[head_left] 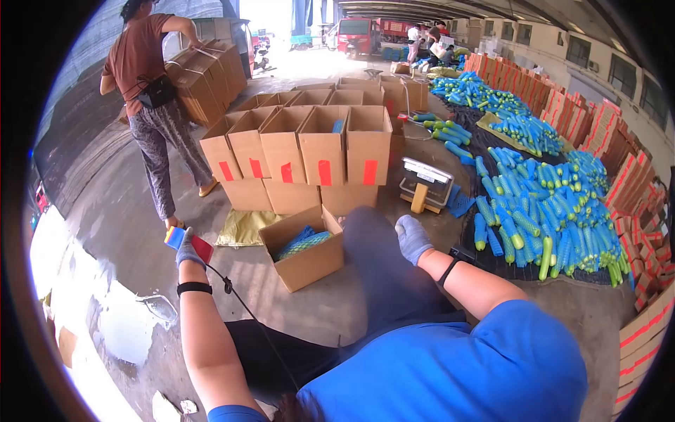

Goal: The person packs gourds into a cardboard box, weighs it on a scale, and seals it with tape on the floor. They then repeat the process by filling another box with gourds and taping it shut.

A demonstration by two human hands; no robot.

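My left hand (188, 249), in a grey glove, is closed around a flat phone-like object (202, 249) with red, blue and yellow parts. A black cord hangs near it and runs back toward my body. My right hand (413, 240), also gloved, is curled into a fist beside my knee; whatever its fingers may hold is hidden. Between my hands stands an open cardboard box (307, 271) on the floor, partly filled with green vegetables (304, 243) in blue netting. The scale (427, 184) stands just beyond my right hand.
Stacked open cartons (323, 151) stand ahead. A yellow sack (246, 228) lies by the box. Long green vegetables in blue nets (541, 211) cover a black sheet at right, with flat cartons (622, 186) behind. Another person (144, 77) handles folded cartons at left.
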